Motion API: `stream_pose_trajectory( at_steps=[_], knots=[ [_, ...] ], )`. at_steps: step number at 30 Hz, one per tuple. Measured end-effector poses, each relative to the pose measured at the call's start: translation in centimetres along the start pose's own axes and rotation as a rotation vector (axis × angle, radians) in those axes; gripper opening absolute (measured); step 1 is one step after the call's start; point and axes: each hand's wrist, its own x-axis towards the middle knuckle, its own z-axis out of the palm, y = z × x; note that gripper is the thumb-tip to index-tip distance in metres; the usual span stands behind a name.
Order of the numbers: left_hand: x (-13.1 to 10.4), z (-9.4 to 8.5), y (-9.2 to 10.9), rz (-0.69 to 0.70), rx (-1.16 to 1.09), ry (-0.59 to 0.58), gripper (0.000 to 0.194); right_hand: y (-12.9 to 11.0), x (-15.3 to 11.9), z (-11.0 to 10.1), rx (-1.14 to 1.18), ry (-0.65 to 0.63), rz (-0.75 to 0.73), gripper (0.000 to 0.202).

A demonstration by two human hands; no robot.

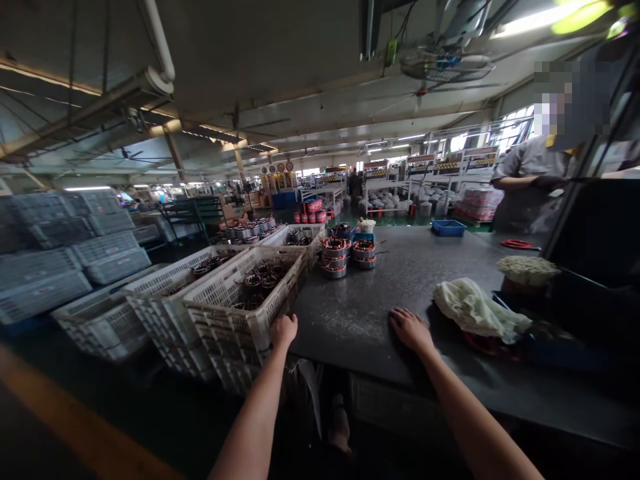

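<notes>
My left hand (284, 330) is closed at the near corner of a white plastic crate (220, 310), with its fingers curled against the crate's edge. Inside that crate lie several motor stators (265, 277) with dark and copper-coloured windings. My right hand (411, 328) rests palm down on the dark worktable (350, 313), fingers spread and nothing in them. Two short stacks of stators with orange-red windings, a left one (335, 259) and a right one (364, 255), stand farther back on the table. A crumpled pale cloth (477, 310) lies to the right of my right hand.
More crates stand to the left, including a lower white crate (110, 320) and stacked grey crates (45, 280). On the table are a blue tray (448, 228), a red cable coil (521, 245) and a bundle of pale strands (527, 270). A co-worker (525, 180) stands beyond the right side.
</notes>
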Motion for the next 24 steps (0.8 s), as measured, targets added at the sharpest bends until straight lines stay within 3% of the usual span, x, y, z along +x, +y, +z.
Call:
stream_pose_trajectory(
  at_steps=[24],
  knots=[
    [0.01,0.08,-0.08,-0.006,0.002,0.018,0.044,0.04,0.03,0.21,-0.002,0.012,-0.006,0.043]
  ],
)
